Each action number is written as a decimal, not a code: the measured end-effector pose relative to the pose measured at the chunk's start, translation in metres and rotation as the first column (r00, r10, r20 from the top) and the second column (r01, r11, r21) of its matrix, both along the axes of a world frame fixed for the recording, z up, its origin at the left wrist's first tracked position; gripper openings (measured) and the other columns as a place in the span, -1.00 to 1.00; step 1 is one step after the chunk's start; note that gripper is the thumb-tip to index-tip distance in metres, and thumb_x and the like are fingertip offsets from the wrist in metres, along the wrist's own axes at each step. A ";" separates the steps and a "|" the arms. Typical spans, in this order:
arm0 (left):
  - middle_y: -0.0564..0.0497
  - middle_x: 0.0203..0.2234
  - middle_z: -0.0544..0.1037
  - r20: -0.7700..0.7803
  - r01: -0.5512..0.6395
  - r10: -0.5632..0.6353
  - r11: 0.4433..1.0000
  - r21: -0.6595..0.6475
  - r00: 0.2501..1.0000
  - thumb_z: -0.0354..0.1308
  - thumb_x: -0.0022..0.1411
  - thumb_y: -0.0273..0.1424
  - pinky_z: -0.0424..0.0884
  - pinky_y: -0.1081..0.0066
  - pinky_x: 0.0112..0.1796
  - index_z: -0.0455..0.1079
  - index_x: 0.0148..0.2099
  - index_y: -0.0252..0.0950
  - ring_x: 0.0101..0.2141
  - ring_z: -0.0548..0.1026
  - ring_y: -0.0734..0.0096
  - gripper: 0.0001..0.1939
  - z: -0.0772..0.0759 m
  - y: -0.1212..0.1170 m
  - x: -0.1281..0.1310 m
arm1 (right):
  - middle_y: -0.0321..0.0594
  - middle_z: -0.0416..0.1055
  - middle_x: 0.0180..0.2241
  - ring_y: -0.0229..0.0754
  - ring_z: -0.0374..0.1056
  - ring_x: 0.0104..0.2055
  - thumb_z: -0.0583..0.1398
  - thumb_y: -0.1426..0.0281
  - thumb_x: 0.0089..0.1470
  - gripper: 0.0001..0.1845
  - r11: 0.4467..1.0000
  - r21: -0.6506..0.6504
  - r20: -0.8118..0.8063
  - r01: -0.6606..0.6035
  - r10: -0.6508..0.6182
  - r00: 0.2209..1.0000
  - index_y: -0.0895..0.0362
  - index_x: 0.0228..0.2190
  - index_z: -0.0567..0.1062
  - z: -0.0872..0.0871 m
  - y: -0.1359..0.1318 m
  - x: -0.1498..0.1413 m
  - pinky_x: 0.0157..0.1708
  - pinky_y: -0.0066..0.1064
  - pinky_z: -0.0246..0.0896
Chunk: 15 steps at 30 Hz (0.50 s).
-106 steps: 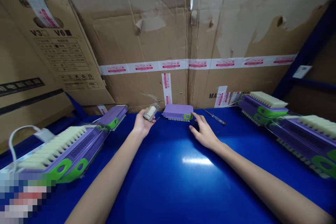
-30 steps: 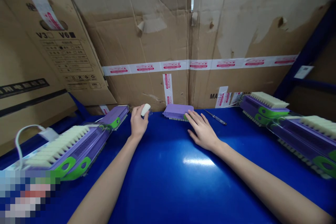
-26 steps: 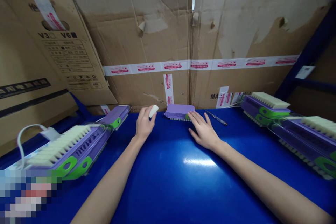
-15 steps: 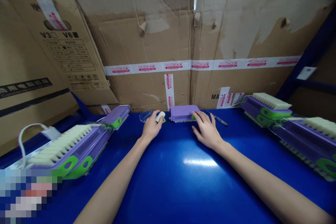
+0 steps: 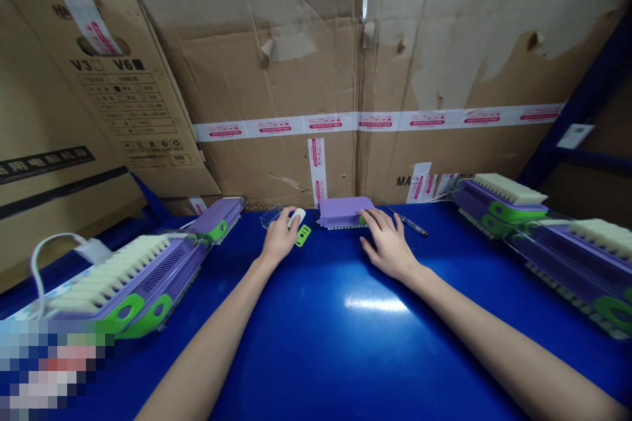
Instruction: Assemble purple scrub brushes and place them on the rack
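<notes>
My left hand (image 5: 281, 235) is closed around a small white object with rounded ends (image 5: 297, 216), whose kind I cannot make out. Just right of those fingers a flat green piece with slots (image 5: 303, 235) lies on the blue surface. A clear plastic piece (image 5: 270, 216) sits behind my left hand, partly hidden. My right hand (image 5: 388, 243) has its fingers spread, with the fingertips at the right end of a purple block with bristles underneath (image 5: 345, 209). That block's green end is mostly covered by the fingers. Beyond my right hand lies a thin dark pen-like tool (image 5: 409, 222).
Purple and green bristled blocks (image 5: 160, 273) stand at the left, beside a white plug with a cable (image 5: 93, 250). More such blocks (image 5: 501, 200) are stacked at the right. Cardboard (image 5: 276, 92) walls the back of the blue tabletop (image 5: 316, 342).
My left hand has shifted slightly left and nearer with the white object. The green piece, earlier mostly hidden by it, now shows on the surface. My right hand stays put.
</notes>
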State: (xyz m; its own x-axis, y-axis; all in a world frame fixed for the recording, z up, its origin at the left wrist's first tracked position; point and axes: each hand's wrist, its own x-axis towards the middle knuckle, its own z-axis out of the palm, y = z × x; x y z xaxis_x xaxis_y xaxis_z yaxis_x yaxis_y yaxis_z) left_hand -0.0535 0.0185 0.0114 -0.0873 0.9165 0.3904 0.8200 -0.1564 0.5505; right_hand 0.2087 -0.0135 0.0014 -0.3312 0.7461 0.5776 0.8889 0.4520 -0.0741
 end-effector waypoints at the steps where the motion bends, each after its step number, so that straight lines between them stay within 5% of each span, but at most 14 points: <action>1: -0.11 -0.25 0.58 0.013 -0.002 0.002 1.000 0.008 1.000 -0.08 0.28 -0.24 0.36 0.40 -0.28 0.29 0.05 -0.24 -0.25 0.54 0.24 -0.65 0.000 0.000 -0.001 | 0.04 0.19 0.15 0.06 0.04 0.21 -0.01 0.38 0.13 -0.44 1.000 -0.001 0.000 0.000 0.000 1.000 0.17 0.17 0.12 0.000 0.000 0.000 0.16 0.13 -0.17; 15: -0.01 -0.29 0.54 0.228 0.184 -0.213 0.972 0.143 0.950 -0.04 0.25 -0.18 0.41 0.46 -0.42 0.23 0.05 -0.24 -0.51 0.52 0.46 -0.62 -0.004 0.001 0.005 | 0.04 0.18 0.16 0.06 0.03 0.22 -0.02 0.37 0.14 -0.44 1.000 -0.005 -0.012 -0.015 0.015 1.000 0.15 0.18 0.11 0.000 0.000 0.000 0.16 0.12 -0.18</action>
